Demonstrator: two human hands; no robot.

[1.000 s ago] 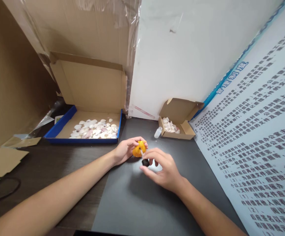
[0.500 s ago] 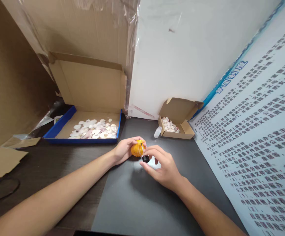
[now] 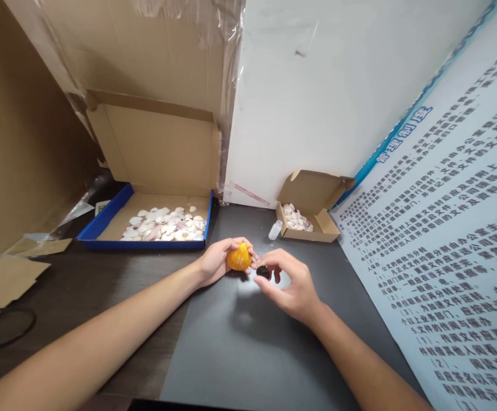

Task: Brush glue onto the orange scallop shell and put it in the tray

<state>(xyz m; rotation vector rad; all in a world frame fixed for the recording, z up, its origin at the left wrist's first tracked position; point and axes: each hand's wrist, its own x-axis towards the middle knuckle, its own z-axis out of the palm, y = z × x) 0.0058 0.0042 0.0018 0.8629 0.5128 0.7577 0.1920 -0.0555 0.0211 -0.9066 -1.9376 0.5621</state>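
An orange scallop shell [image 3: 239, 257] rests in the fingers of my left hand [image 3: 216, 264], its ribbed outer face showing. My right hand [image 3: 289, 282] pinches a small black cap [image 3: 263, 272] between thumb and fingers, just right of the shell. Whether anything sticks out of the cap is hidden. Behind my right hand, a small clear bottle [image 3: 275, 230] with whitish contents stands tilted in view beside the small cardboard box.
A blue-edged cardboard box [image 3: 141, 245] at the back left holds many pale shells [image 3: 166, 225]. The small open box [image 3: 310, 235] at the back right holds more shells. A printed board [image 3: 445, 257] leans along the right side. Cardboard pieces [image 3: 8, 279] lie far left.
My right hand has drawn the black cap away from the shell, to the right and slightly up. In my left hand, the shell has turned so its ribbed face shows more.
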